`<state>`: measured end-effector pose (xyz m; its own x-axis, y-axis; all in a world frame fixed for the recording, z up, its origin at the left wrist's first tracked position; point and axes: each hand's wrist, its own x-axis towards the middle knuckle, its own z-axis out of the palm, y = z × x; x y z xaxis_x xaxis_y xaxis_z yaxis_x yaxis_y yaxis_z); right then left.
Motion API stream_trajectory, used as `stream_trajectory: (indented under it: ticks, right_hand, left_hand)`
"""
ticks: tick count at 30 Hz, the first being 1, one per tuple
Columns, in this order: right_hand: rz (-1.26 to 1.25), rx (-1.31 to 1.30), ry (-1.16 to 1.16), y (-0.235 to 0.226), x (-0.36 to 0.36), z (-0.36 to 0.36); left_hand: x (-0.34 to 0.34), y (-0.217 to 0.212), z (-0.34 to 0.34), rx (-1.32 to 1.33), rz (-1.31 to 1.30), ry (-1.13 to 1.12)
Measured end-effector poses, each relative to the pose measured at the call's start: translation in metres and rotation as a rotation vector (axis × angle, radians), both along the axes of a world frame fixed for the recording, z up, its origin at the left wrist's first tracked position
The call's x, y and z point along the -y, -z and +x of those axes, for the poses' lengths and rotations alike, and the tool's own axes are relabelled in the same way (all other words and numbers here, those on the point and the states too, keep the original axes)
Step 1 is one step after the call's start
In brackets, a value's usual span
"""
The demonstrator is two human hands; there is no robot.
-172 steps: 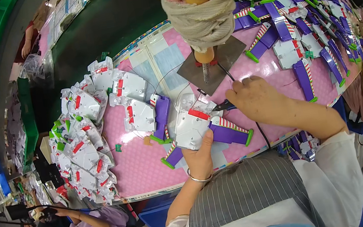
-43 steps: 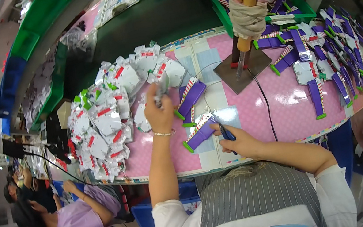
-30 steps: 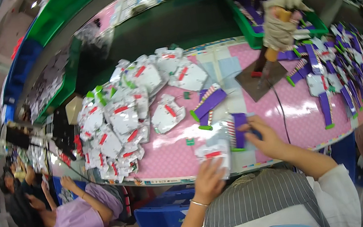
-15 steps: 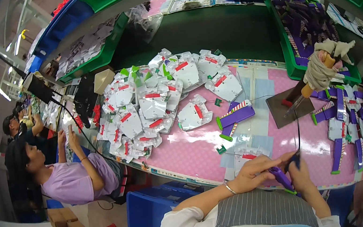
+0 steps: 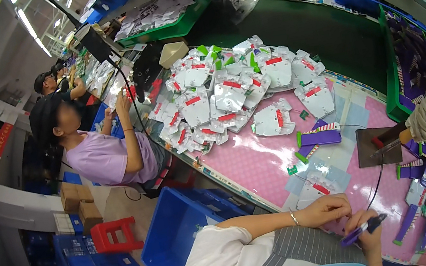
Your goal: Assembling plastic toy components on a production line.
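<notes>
Gripping purple wing and dark tool in right hand, before striped apron.
Sits apart from left hand now, unlike earlier; cannot tell whether gripping anything there, nor make out tool's shape.

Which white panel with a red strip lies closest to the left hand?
The panel just beyond the left hand, lying apart on the table; others lie farther off, in or beside the heap or among purple parts.

I note the held part purple; wing pieces purple with red-and-white stripes and green tips; panels white with red strips; surface pink-patterned; apron grey, pale-pinstriped.
</notes>
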<state>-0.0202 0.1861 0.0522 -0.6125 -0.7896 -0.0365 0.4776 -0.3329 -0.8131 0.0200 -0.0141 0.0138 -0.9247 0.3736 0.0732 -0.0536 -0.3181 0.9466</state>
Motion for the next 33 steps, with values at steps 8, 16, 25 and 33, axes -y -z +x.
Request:
stream_trajectory:
  ticks: [8,16,25,33]
  right_hand:
    - [0.985,-1.335,0.415,0.030,-0.022,-0.004]
    - [0.799,-1.513,0.298,0.048,0.006,0.014]
    - [0.735,-1.308,0.474,0.022,-0.006,-0.002]
    - [0.759,-0.721,0.348,0.022,-0.001,0.005]
  left_hand:
    - [0.045,0.015,0.016,-0.340,-0.861,-0.804]
    - [0.020,0.009,0.019,0.039,-0.266,-0.499]
    - [0.021,0.005,0.012,0.009,-0.395,-0.299]
    - [0.014,-0.010,0.011,0.487,0.140,-0.239]
